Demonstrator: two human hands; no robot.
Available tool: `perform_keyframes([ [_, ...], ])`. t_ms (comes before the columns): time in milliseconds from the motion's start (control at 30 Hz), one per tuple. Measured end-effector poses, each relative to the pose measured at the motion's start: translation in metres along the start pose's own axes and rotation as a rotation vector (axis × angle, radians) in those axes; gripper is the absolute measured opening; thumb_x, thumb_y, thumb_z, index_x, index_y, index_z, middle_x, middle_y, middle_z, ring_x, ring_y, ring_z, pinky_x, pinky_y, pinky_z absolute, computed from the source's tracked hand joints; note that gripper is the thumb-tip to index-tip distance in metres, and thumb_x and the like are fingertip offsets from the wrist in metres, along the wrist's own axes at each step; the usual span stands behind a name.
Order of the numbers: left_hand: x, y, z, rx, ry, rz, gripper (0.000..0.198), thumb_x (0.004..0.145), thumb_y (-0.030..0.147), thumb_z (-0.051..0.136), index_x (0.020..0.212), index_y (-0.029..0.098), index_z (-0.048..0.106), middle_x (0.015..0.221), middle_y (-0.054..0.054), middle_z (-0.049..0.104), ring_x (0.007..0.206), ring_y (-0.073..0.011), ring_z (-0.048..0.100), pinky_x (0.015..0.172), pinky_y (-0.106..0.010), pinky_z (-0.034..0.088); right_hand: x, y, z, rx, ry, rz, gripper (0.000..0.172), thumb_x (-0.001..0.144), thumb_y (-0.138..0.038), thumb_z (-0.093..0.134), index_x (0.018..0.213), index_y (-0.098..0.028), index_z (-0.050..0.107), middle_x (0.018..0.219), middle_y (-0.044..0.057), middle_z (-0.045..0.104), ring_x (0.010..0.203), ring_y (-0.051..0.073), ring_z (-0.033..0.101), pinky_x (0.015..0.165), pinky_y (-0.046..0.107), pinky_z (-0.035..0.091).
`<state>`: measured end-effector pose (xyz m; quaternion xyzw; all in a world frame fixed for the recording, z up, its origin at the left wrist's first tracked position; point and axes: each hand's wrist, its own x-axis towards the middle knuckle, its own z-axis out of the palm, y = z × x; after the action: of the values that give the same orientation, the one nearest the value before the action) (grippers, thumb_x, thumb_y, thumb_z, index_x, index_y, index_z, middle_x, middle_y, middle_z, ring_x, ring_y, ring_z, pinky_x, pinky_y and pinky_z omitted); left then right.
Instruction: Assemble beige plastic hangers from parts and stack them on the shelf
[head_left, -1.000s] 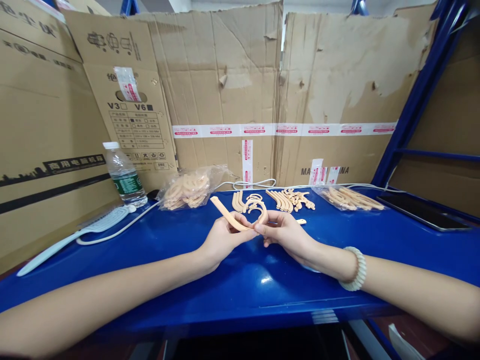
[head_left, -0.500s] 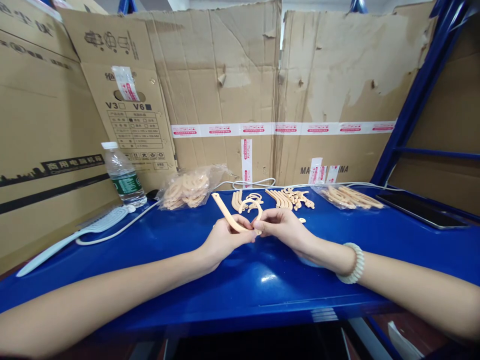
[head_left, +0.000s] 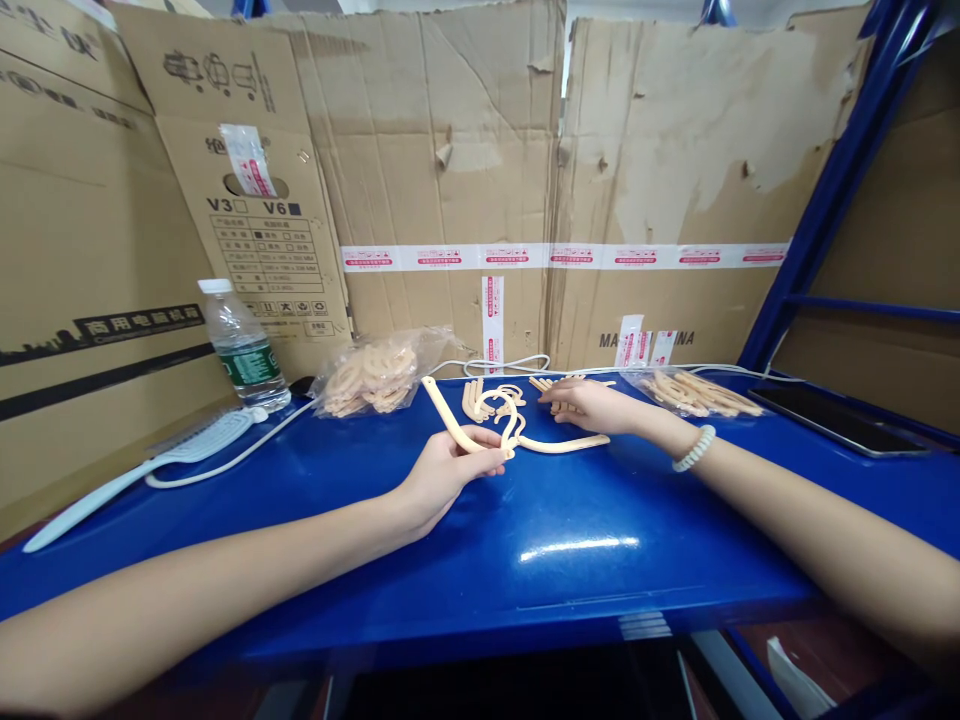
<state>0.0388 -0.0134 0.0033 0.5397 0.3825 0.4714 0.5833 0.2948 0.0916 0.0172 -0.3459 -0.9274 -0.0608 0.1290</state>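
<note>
My left hand (head_left: 457, 465) pinches a pale, curved hanger arm (head_left: 445, 408) together with a hook piece (head_left: 515, 408), just above the blue table. The arm has a hole at its raised end. Behind their joint another hook (head_left: 520, 424) and a curved hanger arm (head_left: 566, 445) appear to lie on the table. At the back, my right hand (head_left: 589, 402) is open over a group of pale curved pieces and small parts, with its fingers bent down among them. The fingertips are partly hidden. Beside it are more curved arms (head_left: 471, 398) and hooks (head_left: 510, 394).
Clear bags of pale pieces lie at the back left (head_left: 371, 375) and back right (head_left: 697, 392). A water bottle (head_left: 247, 350), a light-blue hairbrush (head_left: 150, 470) and a white cable stand left. A dark tablet (head_left: 832, 418) lies right. Cardboard sheets (head_left: 442, 180) wall the back.
My right hand has let go of the hook piece and moved right and back to the small parts. The left hand stays almost in place, holding the arm and hook.
</note>
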Motion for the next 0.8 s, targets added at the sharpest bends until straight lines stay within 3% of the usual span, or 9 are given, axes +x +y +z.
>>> perform_keyframes([
  [267, 0.0, 0.002, 0.0, -0.024, -0.004, -0.013, 0.027, 0.058, 0.023, 0.082, 0.076, 0.011, 0.067, 0.069, -0.001, 0.064, 0.067, -0.0122, 0.06, 0.07, -0.026, 0.045, 0.005, 0.001, 0.008, 0.009, 0.022, -0.011, 0.028, 0.082, -0.003, 0.051, 0.099, -0.014, 0.071, 0.098, 0.011, 0.071, 0.093, 0.022, 0.064, 0.086, 0.034, 0.049],
  [533, -0.001, 0.001, 0.0, -0.043, -0.005, -0.019, 0.026, 0.058, 0.022, 0.082, 0.077, 0.011, 0.067, 0.07, -0.001, 0.064, 0.067, -0.0116, 0.06, 0.071, -0.025, 0.045, 0.006, 0.002, 0.009, 0.03, 0.094, -0.046, 0.021, 0.084, -0.007, 0.053, 0.085, -0.014, 0.073, 0.086, 0.01, 0.072, 0.085, 0.022, 0.064, 0.081, 0.034, 0.049],
  [700, 0.0, 0.001, -0.001, -0.084, -0.008, -0.025, 0.023, 0.06, 0.019, 0.081, 0.077, 0.012, 0.067, 0.07, -0.002, 0.065, 0.067, -0.0115, 0.061, 0.071, -0.025, 0.047, 0.003, -0.008, -0.004, 0.131, 0.324, 0.091, 0.02, 0.088, -0.015, 0.05, 0.091, -0.014, 0.07, 0.085, 0.01, 0.072, 0.082, 0.023, 0.066, 0.075, 0.036, 0.051],
  [800, 0.0, 0.0, -0.003, -0.107, -0.017, -0.032, 0.021, 0.063, 0.017, 0.08, 0.08, 0.011, 0.069, 0.072, -0.003, 0.067, 0.069, -0.0119, 0.062, 0.074, -0.026, 0.048, -0.001, -0.024, -0.017, 0.48, 0.537, 0.258, 0.018, 0.088, -0.024, 0.053, 0.093, -0.014, 0.067, 0.074, 0.007, 0.07, 0.063, 0.02, 0.066, 0.063, 0.034, 0.053],
])
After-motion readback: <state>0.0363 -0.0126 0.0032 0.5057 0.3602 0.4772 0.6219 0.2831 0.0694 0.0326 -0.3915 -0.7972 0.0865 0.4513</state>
